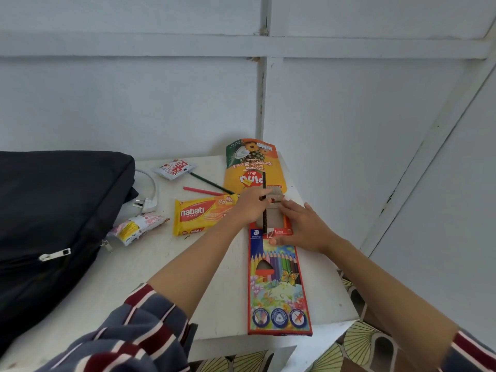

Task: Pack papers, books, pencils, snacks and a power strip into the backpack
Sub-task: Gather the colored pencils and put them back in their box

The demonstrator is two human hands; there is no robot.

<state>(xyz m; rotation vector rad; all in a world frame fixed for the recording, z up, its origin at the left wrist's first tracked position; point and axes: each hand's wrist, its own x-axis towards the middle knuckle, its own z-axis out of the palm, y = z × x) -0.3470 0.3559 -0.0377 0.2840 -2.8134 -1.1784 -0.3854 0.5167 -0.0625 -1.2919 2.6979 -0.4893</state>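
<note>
Yellow wafer packet (pixel 200 214): "nabati" in white above "WAFER" — "nabati" again, small, on its near edge.
Orange biscuit bag (pixel 251 167): upside down to the camera, "Pina" in large letters, "Coconut Pineapple Biscuits" in script.
Coloured-pencil box (pixel 277 288): "STAEDTLER" on the blue patch, "12" and "Luna" on the red band.
White sachet (pixel 174 168): red lettering, upside down — too blurred to read.

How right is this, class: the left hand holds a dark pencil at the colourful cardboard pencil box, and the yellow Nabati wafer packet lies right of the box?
One slip: in the head view the yellow Nabati wafer packet lies left of the colourful cardboard pencil box. The left hand holds the dark pencil.
</note>
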